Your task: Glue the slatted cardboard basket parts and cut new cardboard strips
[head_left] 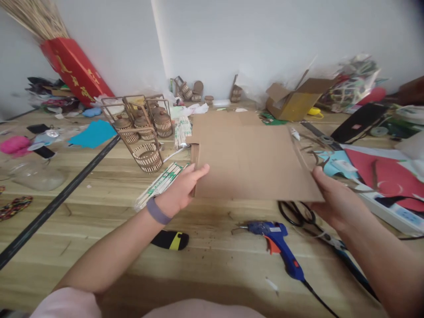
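Across the pale wood-grained table (205,269), we have the flat brown cardboard piece (251,163) before us, beyond the blue plastic glue gun with an orange trigger (287,255). Our left hand (183,185) grips its left edge, our right hand (336,201) its near right corner; even, light pressure should keep it from bowing.

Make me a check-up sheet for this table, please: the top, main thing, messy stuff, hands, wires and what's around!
Surface: wooden table, dark specks near the blue glue gun.
Main thing: brown cardboard, held in both hands.
Clutter: slatted basket, blue sheet, white power strip.
Hands: left hand and right hand grip opposite sides.
Cables: black cord from the glue gun's handle.
Surroundings: pale wall; red container of stalks.
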Demonstrator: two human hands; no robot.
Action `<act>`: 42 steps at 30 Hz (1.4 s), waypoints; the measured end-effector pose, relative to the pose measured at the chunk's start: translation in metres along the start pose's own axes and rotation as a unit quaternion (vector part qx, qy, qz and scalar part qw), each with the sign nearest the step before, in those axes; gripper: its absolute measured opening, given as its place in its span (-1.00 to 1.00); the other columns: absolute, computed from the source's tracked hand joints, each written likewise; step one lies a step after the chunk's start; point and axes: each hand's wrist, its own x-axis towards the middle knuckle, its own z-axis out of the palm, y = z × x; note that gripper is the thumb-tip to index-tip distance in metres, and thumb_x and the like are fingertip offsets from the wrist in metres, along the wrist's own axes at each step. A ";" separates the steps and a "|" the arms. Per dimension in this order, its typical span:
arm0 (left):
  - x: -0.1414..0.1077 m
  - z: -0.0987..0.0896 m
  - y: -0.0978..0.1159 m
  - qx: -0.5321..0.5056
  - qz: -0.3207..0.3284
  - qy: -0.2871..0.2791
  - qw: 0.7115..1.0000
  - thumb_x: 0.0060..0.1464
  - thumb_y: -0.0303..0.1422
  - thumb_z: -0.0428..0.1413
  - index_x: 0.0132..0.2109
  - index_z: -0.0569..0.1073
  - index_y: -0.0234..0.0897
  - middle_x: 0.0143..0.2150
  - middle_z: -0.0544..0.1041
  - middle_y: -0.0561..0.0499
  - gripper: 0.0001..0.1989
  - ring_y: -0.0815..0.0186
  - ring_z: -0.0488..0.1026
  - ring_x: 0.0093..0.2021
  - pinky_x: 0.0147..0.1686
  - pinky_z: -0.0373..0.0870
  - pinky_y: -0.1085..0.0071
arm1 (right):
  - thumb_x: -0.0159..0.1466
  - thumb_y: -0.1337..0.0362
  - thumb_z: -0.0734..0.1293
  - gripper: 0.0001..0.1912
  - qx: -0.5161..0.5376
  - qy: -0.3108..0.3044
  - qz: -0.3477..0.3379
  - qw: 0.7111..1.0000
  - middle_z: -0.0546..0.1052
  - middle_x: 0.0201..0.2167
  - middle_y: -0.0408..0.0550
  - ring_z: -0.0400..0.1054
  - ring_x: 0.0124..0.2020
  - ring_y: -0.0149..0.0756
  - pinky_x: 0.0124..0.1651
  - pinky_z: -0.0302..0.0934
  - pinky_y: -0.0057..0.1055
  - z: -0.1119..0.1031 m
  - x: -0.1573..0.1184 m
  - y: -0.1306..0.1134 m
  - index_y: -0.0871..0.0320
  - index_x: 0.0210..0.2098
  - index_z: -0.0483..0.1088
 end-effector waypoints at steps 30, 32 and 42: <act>-0.087 -0.035 -0.007 -0.056 -0.032 0.296 0.953 0.24 -0.36 0.17 0.15 0.50 -0.18 -0.29 0.69 0.02 -0.66 0.34 0.61 -0.49 -0.60 0.48 0.60 | 0.40 0.15 0.13 -0.42 -0.640 0.087 -0.071 0.761 0.54 0.01 0.44 0.52 -0.06 0.06 -0.16 0.25 -0.22 -0.117 0.024 0.028 0.35 0.32 0.15; -0.089 -0.035 -0.008 -0.044 -0.043 0.318 0.946 0.23 -0.36 0.18 0.19 0.49 -0.14 -0.28 0.69 0.03 -0.62 0.34 0.62 -0.45 -0.58 0.48 0.61 | 0.39 0.15 0.15 -0.42 -0.642 0.088 -0.050 0.760 0.54 0.00 0.45 0.52 -0.07 0.07 -0.16 0.25 -0.23 -0.124 0.027 0.037 0.37 0.29 0.17; -0.090 -0.029 -0.008 -0.026 -0.086 0.305 0.948 0.27 -0.27 0.16 0.21 0.47 -0.03 -0.09 0.70 0.05 -0.62 0.32 0.66 -0.26 -0.57 0.46 0.61 | 0.38 0.01 0.09 -0.45 -0.645 0.108 -0.053 0.754 0.59 -0.13 0.41 0.56 -0.19 0.10 -0.27 0.32 -0.20 -0.149 -0.001 0.065 0.30 0.14 0.31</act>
